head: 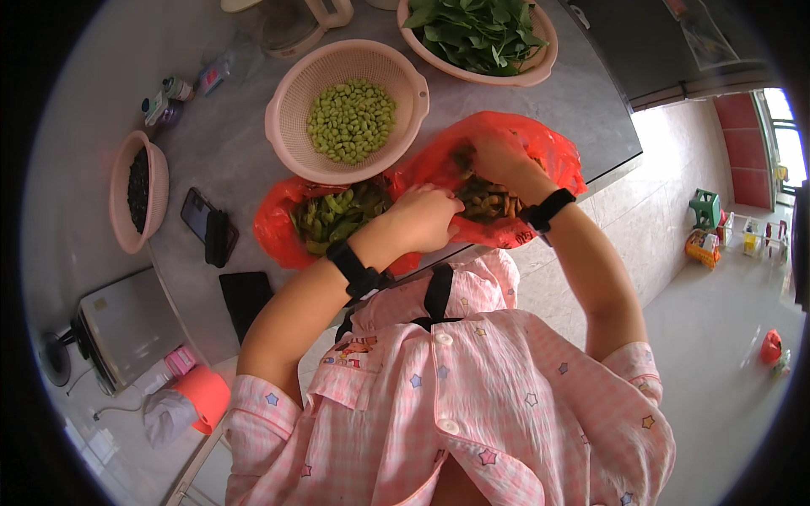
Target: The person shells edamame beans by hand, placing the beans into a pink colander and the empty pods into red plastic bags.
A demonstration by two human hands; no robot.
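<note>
My left hand (423, 216) rests over the meeting edges of two red plastic bags, its fingers curled; whether it pinches the bag edge I cannot tell. My right hand (500, 158) reaches down into the right red plastic bag (557, 148), blurred, its fingertips hidden among brownish bean pods (490, 201). Green pods (329, 218) fill the left red bag (273, 224), which lies by my left wrist. Just beyond the bags stands a pink plastic colander (285, 136) with shelled green beans (353, 121) in it.
Leafy greens (474, 35) fill a pink basket (547, 54) at the back right. A glass pitcher (278, 28) stands at the back. To the left are a pink basket of dark food (158, 196), a phone (197, 212) and a black cloth (247, 300). The grey counter's edge (610, 167) runs along the right.
</note>
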